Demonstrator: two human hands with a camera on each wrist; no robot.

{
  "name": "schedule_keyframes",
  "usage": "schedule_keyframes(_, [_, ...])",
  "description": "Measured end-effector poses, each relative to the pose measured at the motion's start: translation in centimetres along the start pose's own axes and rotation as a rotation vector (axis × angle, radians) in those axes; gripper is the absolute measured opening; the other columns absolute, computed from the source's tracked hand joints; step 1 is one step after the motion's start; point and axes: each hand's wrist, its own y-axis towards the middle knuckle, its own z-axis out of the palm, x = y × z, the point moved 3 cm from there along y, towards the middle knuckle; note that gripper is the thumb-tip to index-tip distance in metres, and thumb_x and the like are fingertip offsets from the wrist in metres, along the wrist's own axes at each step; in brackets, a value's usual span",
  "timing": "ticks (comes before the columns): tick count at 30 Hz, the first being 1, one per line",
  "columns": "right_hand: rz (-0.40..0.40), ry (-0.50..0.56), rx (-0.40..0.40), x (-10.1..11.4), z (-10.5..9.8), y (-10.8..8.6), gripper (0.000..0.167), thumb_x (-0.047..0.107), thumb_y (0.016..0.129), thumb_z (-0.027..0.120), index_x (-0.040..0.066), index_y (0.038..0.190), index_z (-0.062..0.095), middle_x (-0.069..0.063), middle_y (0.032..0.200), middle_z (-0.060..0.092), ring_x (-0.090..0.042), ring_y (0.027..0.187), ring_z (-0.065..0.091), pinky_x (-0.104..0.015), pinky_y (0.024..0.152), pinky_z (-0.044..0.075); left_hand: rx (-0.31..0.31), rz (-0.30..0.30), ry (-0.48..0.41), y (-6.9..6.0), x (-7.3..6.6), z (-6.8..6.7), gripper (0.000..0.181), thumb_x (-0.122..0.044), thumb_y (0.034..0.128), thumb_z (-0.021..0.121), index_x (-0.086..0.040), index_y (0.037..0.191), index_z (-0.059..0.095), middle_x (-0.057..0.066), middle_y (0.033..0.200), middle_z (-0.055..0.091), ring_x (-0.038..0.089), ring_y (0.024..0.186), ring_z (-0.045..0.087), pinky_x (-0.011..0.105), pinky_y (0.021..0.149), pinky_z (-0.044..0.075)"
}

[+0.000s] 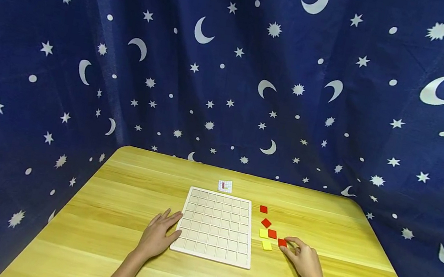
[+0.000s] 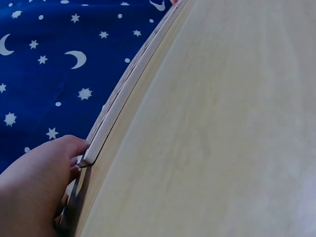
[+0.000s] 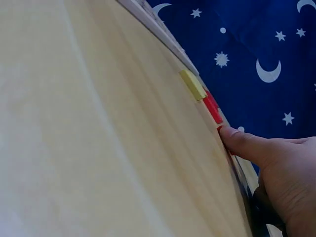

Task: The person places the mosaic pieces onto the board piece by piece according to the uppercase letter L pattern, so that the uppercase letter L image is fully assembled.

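A pale wooden grid board [image 1: 209, 258] with rows of square recesses lies flat on the table. My left hand [image 1: 157, 237] rests at its left edge, fingers extended, the thumb touching the rim near the front corner; the left wrist view shows this thumb [image 2: 74, 145] against the board's side [image 2: 131, 86]. To the board's right, my right hand [image 1: 304, 260] pinches a red square tile [image 1: 282, 243] between thumb and forefinger at table level. In the right wrist view the thumb [image 3: 242, 140] hides most of that tile. Beside it lie another red tile [image 1: 272, 234] and two yellow tiles [image 1: 266, 245].
Two more red tiles [image 1: 263, 209] lie farther back, right of the board. A small paper card [image 1: 225, 186] with a printed grid sits behind the board. A dark blue curtain [image 1: 230, 86] with moons and stars hangs around the wooden table [image 1: 105, 217].
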Motion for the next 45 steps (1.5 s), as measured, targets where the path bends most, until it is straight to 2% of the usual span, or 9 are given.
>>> schedule_keyframes(6, [0.028, 0.121, -0.052, -0.5, -0.3, -0.3, 0.038, 0.037, 0.081, 0.069, 0.009, 0.107, 0.065, 0.009, 0.044, 0.025, -0.003, 0.039, 0.017, -0.021, 0.038, 0.025, -0.007, 0.01, -0.031, 0.1, 0.0, 0.1, 0.046, -0.031, 0.0875, 0.063, -0.014, 0.129, 0.056, 0.002, 0.133, 0.051, 0.03, 0.132, 0.032, 0.048, 0.109, 0.018])
schedule_keyframes(10, [-0.015, 0.159, -0.151, -0.2, -0.3, -0.3, 0.032, 0.031, 0.08, 0.072, 0.012, 0.105, 0.066, 0.011, 0.045, 0.025, -0.001, 0.039, 0.019, -0.02, 0.036, 0.026, -0.006, 0.018, -0.022, 0.1, 0.0, 0.2, 0.045, -0.031, 0.0875, 0.062, -0.013, 0.129, 0.056, 0.003, 0.132, 0.052, 0.032, 0.131, 0.033, 0.05, 0.109, 0.019])
schedule_keyframes(15, [-0.08, 0.207, -0.272, 1.7, 0.0, 0.5, 0.028, 0.024, 0.078, 0.075, 0.016, 0.103, 0.067, 0.011, 0.045, 0.025, 0.0, 0.04, 0.018, -0.02, 0.034, 0.023, -0.019, 0.022, -0.025, 0.1, -0.1, 0.2, 0.045, -0.03, 0.0871, 0.063, -0.012, 0.128, 0.057, 0.004, 0.132, 0.052, 0.033, 0.13, 0.034, 0.051, 0.108, 0.021])
schedule_keyframes(21, [-0.16, 0.228, -0.331, 5.1, 1.0, 2.5, 0.028, 0.021, 0.077, 0.076, 0.012, 0.102, 0.068, 0.013, 0.045, 0.024, 0.002, 0.04, 0.017, -0.019, 0.034, 0.021, -0.019, 0.023, -0.032, 0.1, -0.1, 0.2, 0.045, -0.029, 0.0868, 0.063, -0.011, 0.128, 0.057, 0.004, 0.132, 0.052, 0.033, 0.13, 0.033, 0.052, 0.108, 0.02])
schedule_keyframes(24, [-0.211, 0.231, -0.326, 7.3, 1.5, 3.6, 0.029, 0.02, 0.076, 0.076, 0.008, 0.102, 0.067, 0.014, 0.046, 0.024, 0.002, 0.041, 0.017, -0.02, 0.035, 0.02, -0.02, 0.025, -0.04, 0.1, -0.2, 0.1, 0.045, -0.028, 0.0866, 0.063, -0.01, 0.127, 0.057, 0.005, 0.131, 0.052, 0.034, 0.13, 0.033, 0.052, 0.108, 0.02])
schedule_keyframes(28, [-0.241, 0.234, -0.277, 9.6, 2.7, 4.9, 0.03, 0.023, 0.077, 0.076, 0.008, 0.101, 0.067, 0.015, 0.048, 0.022, 0.002, 0.043, 0.017, -0.019, 0.037, 0.019, -0.018, 0.018, -0.035, 0.2, -0.1, 0.1, 0.045, -0.03, 0.087, 0.063, -0.011, 0.128, 0.057, 0.004, 0.132, 0.052, 0.033, 0.131, 0.033, 0.051, 0.108, 0.02])
schedule_keyframes(38, [-0.27, 0.197, -0.231, 14.5, 6.0, 7.9, 0.032, 0.035, 0.08, 0.071, 0.013, 0.104, 0.067, 0.016, 0.049, 0.018, -0.001, 0.044, 0.013, -0.017, 0.038, 0.013, -0.002, -0.004, -0.039, 0.0, 0.1, -0.1, 0.045, -0.03, 0.0872, 0.063, -0.012, 0.128, 0.056, 0.005, 0.132, 0.052, 0.033, 0.132, 0.032, 0.05, 0.109, 0.018])
schedule_keyframes(45, [-0.275, 0.173, -0.192, 16.9, 8.0, 9.4, 0.033, 0.035, 0.081, 0.07, 0.013, 0.105, 0.067, 0.014, 0.048, 0.019, -0.002, 0.044, 0.015, -0.019, 0.038, 0.015, -0.023, 0.016, -0.046, 0.0, 0.0, 0.0, 0.045, -0.027, 0.0865, 0.064, -0.009, 0.126, 0.057, 0.007, 0.131, 0.053, 0.035, 0.129, 0.034, 0.053, 0.107, 0.021])
